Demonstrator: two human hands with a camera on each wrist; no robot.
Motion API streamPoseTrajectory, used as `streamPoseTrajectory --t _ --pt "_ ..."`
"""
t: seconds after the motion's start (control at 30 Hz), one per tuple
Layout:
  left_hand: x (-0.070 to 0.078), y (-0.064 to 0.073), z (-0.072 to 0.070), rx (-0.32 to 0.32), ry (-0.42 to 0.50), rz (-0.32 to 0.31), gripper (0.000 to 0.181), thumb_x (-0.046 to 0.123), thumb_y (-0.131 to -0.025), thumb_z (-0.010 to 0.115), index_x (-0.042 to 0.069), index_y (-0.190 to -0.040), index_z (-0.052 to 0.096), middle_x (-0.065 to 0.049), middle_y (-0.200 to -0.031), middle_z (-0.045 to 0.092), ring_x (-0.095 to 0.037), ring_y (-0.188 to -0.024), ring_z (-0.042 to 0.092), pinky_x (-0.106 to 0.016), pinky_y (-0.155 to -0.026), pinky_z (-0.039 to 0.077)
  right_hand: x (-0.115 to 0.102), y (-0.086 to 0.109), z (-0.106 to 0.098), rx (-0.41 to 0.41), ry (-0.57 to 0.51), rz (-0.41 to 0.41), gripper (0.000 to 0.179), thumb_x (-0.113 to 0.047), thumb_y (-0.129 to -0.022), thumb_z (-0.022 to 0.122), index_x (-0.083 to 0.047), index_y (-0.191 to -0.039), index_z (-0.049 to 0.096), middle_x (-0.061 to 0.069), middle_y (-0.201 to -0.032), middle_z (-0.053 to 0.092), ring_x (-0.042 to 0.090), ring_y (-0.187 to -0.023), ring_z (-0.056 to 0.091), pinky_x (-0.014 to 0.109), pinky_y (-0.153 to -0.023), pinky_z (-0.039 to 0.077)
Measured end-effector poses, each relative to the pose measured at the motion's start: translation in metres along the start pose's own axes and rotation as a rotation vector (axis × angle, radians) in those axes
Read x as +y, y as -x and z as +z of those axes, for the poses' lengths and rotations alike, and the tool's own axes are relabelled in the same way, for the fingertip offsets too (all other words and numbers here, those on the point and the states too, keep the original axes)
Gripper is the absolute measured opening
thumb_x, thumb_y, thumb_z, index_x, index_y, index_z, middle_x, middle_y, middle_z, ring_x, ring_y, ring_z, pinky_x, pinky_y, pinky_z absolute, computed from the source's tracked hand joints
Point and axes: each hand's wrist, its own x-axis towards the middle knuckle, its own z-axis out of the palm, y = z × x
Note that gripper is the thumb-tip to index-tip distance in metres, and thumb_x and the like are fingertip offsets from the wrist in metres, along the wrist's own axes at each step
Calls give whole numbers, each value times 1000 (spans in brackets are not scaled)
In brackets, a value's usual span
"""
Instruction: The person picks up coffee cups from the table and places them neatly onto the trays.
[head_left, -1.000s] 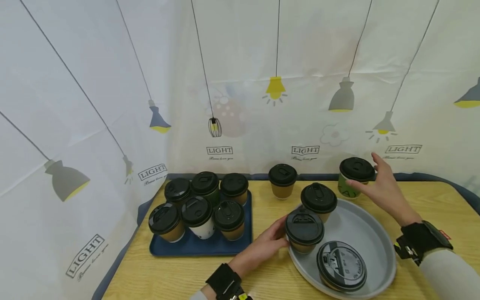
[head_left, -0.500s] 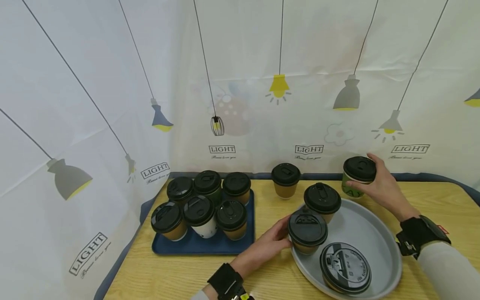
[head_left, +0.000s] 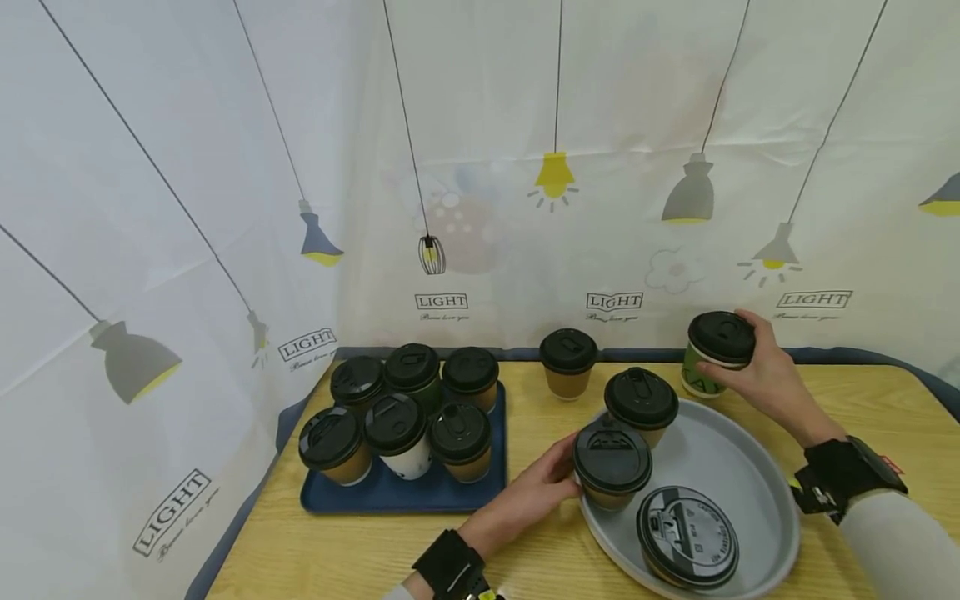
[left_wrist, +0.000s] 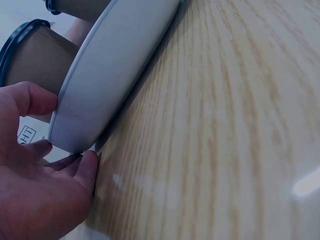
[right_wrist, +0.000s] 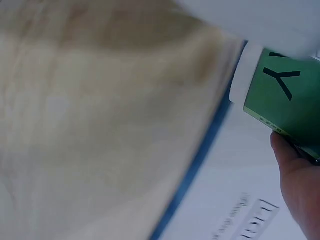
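Note:
My right hand [head_left: 771, 377] grips a green paper cup [head_left: 701, 377] with a black lid, just beyond the far rim of a round grey tray [head_left: 738, 450]. In the right wrist view the green cup [right_wrist: 285, 95] shows black lettering, with a finger along its side. My left hand [head_left: 528, 492] holds the near-left rim of the round tray [left_wrist: 95, 95], thumb on the rim beside a brown lidded cup [left_wrist: 42, 57] and other fingertips low at its outer wall. Three cups stand on this tray: two brown with black lids, and one [head_left: 688, 537] with a grey printed lid top.
Left on the wooden table [head_left: 277, 558], a dark blue rectangular tray [head_left: 405, 498] carries several black-lidded cups close together. One brown cup [head_left: 567, 375] stands between the trays near the back edge. A white curtain [head_left: 510, 242] printed with lamps hangs behind the table.
My right hand's fingers have closed in round the green cup, which now leans slightly. The left hand keeps its place at the round tray; the head view shifts a little.

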Motion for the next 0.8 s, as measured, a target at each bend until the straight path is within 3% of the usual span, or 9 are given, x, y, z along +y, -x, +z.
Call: streamPoseTrajectory --t 0.33,0.43,0.53,0.7,0.77,0.8 --pt "0 2 0 -3 5 13 76 7 -97 57 18 -165 26 -4 -166 33 -25 -152 32 -38 -118 33 -37 34 -22 73 -11 -51 109 -31 -90 82 -10 -165 6 42 -147 33 63 -122 44 73 -85 39" --pt "1 2 0 -2 6 12 76 7 -97 57 18 -165 26 -4 -166 33 -25 -152 32 -38 -118 32 -42 48 -26 88 -30 -85 108 -23 -89 84 -9 -165 9 38 -150 31 54 -121 46 47 -87 48" --pt "0 2 0 -2 7 14 76 7 -97 56 18 -165 26 -4 -166 33 -25 -152 32 -39 -119 31 -45 61 -28 95 -37 -108 108 -19 -87 86 -8 -164 12 35 -149 33 45 -117 48 21 -78 42" --pt "-1 1 0 -6 10 20 75 8 -97 56 18 -165 26 -4 -166 33 -25 -152 31 -39 -119 31 -48 80 -27 90 -25 -110 111 -19 -85 88 -10 -165 12 39 -148 33 55 -120 47 35 -86 44" --pt "-1 1 0 -9 12 20 75 8 -97 56 18 -165 26 -4 -166 33 -25 -152 31 -39 -119 31 -48 85 -25 91 -23 -114 111 -18 -83 89 -11 -165 14 40 -147 34 58 -121 46 33 -87 43" --pt "-1 1 0 -12 16 20 75 8 -98 56 18 -165 25 -4 -166 33 -25 -152 31 -39 -119 31 -47 88 -24 94 -20 -119 111 -18 -82 90 -10 -164 15 40 -146 36 58 -121 47 25 -83 41"
